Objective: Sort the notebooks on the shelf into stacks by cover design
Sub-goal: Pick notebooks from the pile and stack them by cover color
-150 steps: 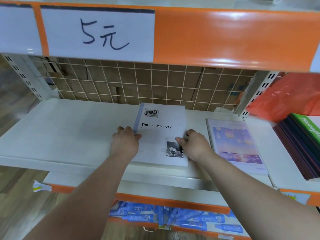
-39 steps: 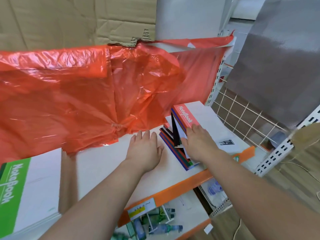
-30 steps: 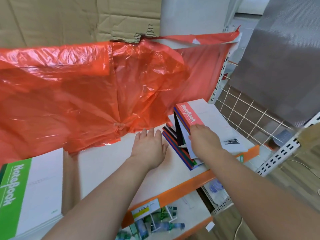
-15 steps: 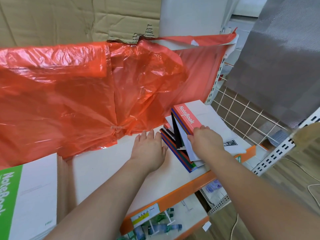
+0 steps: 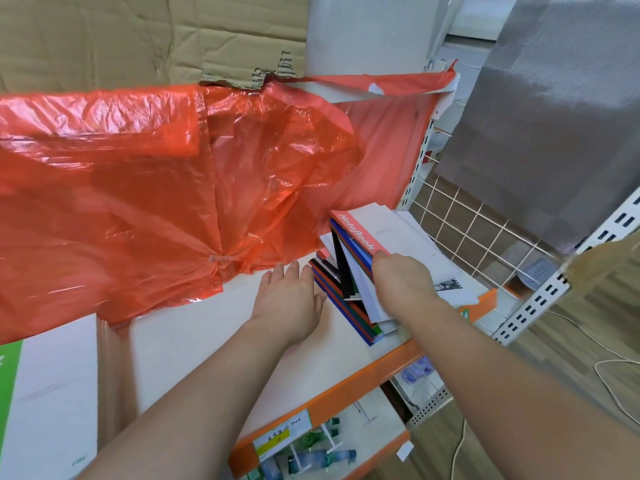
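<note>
A mixed stack of notebooks (image 5: 349, 306) lies on the white shelf (image 5: 207, 344). Its upper notebooks, topped by one with a red "NoteBook" spine band (image 5: 360, 233), are tilted up off the lower ones. My right hand (image 5: 403, 282) grips the near edge of those lifted notebooks, fingers curled under them. My left hand (image 5: 289, 299) rests flat on the shelf with straight fingers, just left of the stack. A white notebook with a small black-and-white photo (image 5: 450, 287) lies under my right hand's side. A green-banded notebook stack (image 5: 41, 393) sits at the near left.
A large red plastic bag (image 5: 156, 188) hangs over the back of the shelf, down to its surface. A wire grid panel (image 5: 478, 230) and a perforated upright (image 5: 540, 299) stand at the right. Cardboard (image 5: 121, 32) lines the back. Small bottles (image 5: 311, 455) hang on the shelf below.
Five seconds ago both hands held a white notebook on another shelf bay. Over the last second my right hand has raised the upper notebooks a little more; my left hand stayed flat.
</note>
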Available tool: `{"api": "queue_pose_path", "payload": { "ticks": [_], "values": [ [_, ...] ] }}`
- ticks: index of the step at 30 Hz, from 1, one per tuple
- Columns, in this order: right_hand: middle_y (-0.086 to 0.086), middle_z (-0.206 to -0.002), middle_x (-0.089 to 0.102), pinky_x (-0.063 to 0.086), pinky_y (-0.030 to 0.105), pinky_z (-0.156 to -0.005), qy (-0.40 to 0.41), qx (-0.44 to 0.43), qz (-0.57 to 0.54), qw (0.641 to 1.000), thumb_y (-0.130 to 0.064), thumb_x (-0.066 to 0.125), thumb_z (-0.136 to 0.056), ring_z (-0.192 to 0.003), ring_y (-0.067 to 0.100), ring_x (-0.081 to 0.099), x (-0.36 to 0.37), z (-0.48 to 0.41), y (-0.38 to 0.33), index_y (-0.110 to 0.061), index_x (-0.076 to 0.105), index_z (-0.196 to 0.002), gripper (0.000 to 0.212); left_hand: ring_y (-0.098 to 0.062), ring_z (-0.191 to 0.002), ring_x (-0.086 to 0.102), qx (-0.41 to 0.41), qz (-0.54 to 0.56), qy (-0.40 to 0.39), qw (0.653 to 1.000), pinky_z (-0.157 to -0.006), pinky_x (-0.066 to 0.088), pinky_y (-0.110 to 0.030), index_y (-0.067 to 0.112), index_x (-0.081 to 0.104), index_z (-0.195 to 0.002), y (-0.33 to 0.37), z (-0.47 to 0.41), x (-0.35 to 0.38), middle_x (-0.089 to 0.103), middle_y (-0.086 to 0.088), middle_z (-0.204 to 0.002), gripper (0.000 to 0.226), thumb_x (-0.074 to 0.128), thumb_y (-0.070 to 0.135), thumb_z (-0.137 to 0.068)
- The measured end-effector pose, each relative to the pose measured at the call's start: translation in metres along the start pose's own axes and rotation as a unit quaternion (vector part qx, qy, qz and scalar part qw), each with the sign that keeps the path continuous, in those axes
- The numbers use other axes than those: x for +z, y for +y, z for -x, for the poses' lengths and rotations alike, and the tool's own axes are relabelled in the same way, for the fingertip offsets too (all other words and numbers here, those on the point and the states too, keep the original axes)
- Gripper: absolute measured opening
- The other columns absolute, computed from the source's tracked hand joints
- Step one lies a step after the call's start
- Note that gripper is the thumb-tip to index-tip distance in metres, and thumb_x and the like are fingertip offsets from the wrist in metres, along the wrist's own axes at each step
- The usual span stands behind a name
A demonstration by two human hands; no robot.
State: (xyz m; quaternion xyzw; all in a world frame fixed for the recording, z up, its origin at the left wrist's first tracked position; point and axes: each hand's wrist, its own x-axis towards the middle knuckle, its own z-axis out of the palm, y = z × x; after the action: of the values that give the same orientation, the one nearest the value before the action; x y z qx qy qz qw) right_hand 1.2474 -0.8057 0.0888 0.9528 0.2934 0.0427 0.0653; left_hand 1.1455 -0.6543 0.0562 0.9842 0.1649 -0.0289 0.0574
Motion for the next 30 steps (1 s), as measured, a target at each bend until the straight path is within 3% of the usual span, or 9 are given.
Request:
{"api": "queue_pose_path", "payload": {
  "ticks": [6, 9, 12, 14, 16, 18, 21, 25, 30],
  "values": [
    [0.01, -0.103, 0.066, 0.033, 0.031, -0.062, 0.05, -0.006, -0.007, 0.999, 0.005, 0.05, -0.085, -0.091, 0.031, 0.065, -0.003, 0.004, 0.001, -0.006, 0.051, -0.114, 0.031, -0.035, -0.138, 0.037, 0.0, 0.035, 0.029, 0.999, -0.112, 0.033, -0.043, 0.013, 0.044, -0.138, 0.001, 0.002, -0.002, 0.046, -0.011, -0.145, 0.049, 0.035, 0.046, -0.102],
    [0.007, -0.075, 0.067, 0.028, 0.027, -0.049, 0.149, -0.039, -0.016, 0.988, 0.001, 0.067, -0.072, -0.063, 0.03, 0.065, -0.006, 0.005, -0.009, -0.008, 0.059, -0.095, 0.026, -0.032, -0.114, 0.056, -0.07, 0.241, 0.073, 0.965, -0.091, 0.045, -0.039, 0.01, 0.06, -0.113, 0.004, 0.005, -0.011, 0.064, -0.01, -0.116, 0.039, 0.043, 0.043, -0.101],
    [0.004, -0.062, 0.063, 0.012, 0.023, -0.042, 0.166, -0.106, -0.037, 0.98, -0.009, 0.069, -0.075, -0.051, 0.028, 0.062, -0.007, 0.016, -0.029, -0.011, 0.061, -0.09, 0.017, -0.033, -0.088, 0.065, -0.168, 0.594, 0.025, 0.786, -0.082, 0.054, -0.045, 0.017, 0.064, -0.09, 0.005, 0.0, -0.019, 0.069, -0.007, -0.093, 0.038, 0.047, 0.05, -0.098],
    [0.001, -0.053, 0.059, 0.01, 0.02, -0.041, 0.175, -0.167, -0.043, 0.969, -0.02, 0.077, -0.069, -0.041, 0.024, 0.058, -0.007, 0.024, -0.041, -0.015, 0.065, -0.094, 0.029, -0.03, -0.075, 0.066, -0.178, 0.726, -0.029, 0.664, -0.07, 0.056, -0.041, 0.013, 0.066, -0.102, 0.005, -0.004, -0.016, 0.072, -0.011, -0.097, 0.041, 0.05, 0.05, -0.098],
    [0.002, -0.069, 0.067, 0.025, 0.026, -0.043, 0.155, -0.222, -0.065, 0.96, -0.029, 0.066, -0.084, -0.057, 0.025, 0.065, -0.003, 0.032, -0.051, -0.02, 0.062, -0.111, 0.029, -0.028, -0.076, 0.067, -0.189, 0.762, 0.008, 0.619, -0.062, 0.055, -0.034, 0.004, 0.064, -0.114, 0.006, -0.006, -0.011, 0.072, -0.013, -0.099, 0.027, 0.051, 0.024, -0.101],
    [0.004, -0.092, 0.07, 0.04, 0.031, -0.055, 0.095, -0.231, -0.127, 0.96, -0.036, 0.044, -0.098, -0.082, 0.03, 0.066, -0.002, 0.035, -0.051, -0.022, 0.058, -0.116, 0.026, -0.025, -0.082, 0.071, -0.216, 0.751, 0.048, 0.622, -0.068, 0.058, -0.032, 0.009, 0.065, -0.11, 0.004, -0.006, -0.006, 0.074, -0.011, -0.1, 0.028, 0.043, -0.001, -0.095],
    [0.006, -0.104, 0.063, 0.044, 0.035, -0.067, 0.093, -0.131, -0.16, 0.974, -0.029, 0.038, -0.1, -0.099, 0.029, 0.059, 0.0, 0.023, -0.035, -0.017, 0.053, -0.109, 0.022, -0.023, -0.083, 0.071, -0.237, 0.713, 0.052, 0.658, -0.061, 0.056, -0.031, 0.019, 0.062, -0.105, -0.003, -0.003, -0.002, 0.074, -0.004, -0.097, 0.034, 0.038, -0.002, -0.095],
    [0.016, -0.135, 0.047, 0.035, 0.04, -0.104, 0.001, 0.01, -0.003, 1.0, -0.028, 0.033, -0.103, -0.13, 0.035, 0.039, 0.015, -0.003, -0.006, -0.003, 0.044, -0.135, 0.042, -0.024, -0.089, 0.072, -0.24, 0.698, 0.055, 0.673, -0.068, 0.059, -0.036, 0.02, 0.059, -0.119, -0.018, -0.001, 0.003, 0.073, -0.003, -0.107, 0.031, 0.044, 0.004, -0.096],
    [0.014, -0.116, 0.056, 0.046, 0.035, -0.085, -0.016, 0.017, -0.012, 1.0, -0.034, 0.038, -0.103, -0.112, 0.029, 0.05, 0.026, -0.011, 0.002, -0.008, 0.056, -0.119, 0.036, -0.027, -0.095, 0.071, -0.226, 0.68, 0.049, 0.696, -0.088, 0.057, -0.05, 0.016, 0.058, -0.122, -0.025, 0.001, 0.005, 0.071, -0.005, -0.113, 0.027, 0.048, 0.009, -0.097]
  ]
}}
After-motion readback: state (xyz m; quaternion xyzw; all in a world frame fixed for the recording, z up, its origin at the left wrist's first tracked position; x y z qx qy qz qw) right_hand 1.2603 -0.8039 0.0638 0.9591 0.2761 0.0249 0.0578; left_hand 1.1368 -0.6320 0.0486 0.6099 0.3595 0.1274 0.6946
